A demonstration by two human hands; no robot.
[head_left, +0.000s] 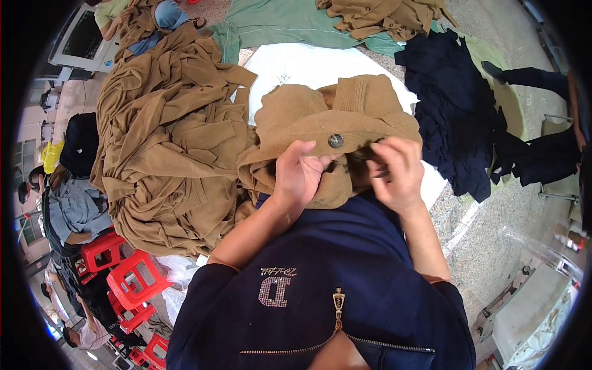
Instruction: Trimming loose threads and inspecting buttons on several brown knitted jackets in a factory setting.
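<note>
Head view: I had the brown knit garment (pixel 320 123) near the wearer's lap, in the middle, bunched up over the near part of the white sheet (pixel 308 58). Step in hand, my judgement: working along the buttoned edge, with the dark button (pixel 335 141) facing up between the two hands. Next move, as I judged it, called for a steady hold on the left and fine fingertip work on the right, keeping the edge flat and the loose folds out of the way.

Left hand (pixel 298 176): thumb extended along the top of the edge, fingers tucked beneath, so I logged a light grasp on the cloth. Fingertips partly hidden under the fold. Right hand (pixel 398 176): fingers half curled, tips close at the edge, right of the button. A small dark bit showed by the fingers; too small to identify. Whether they pinched cloth, a tool or nothing, I couldn't tell.

Around it: brown garment pile (pixel 179 142) on the left, next to the piece in hand; navy garment pile (pixel 450 105) on the far right, apart from it.
</note>
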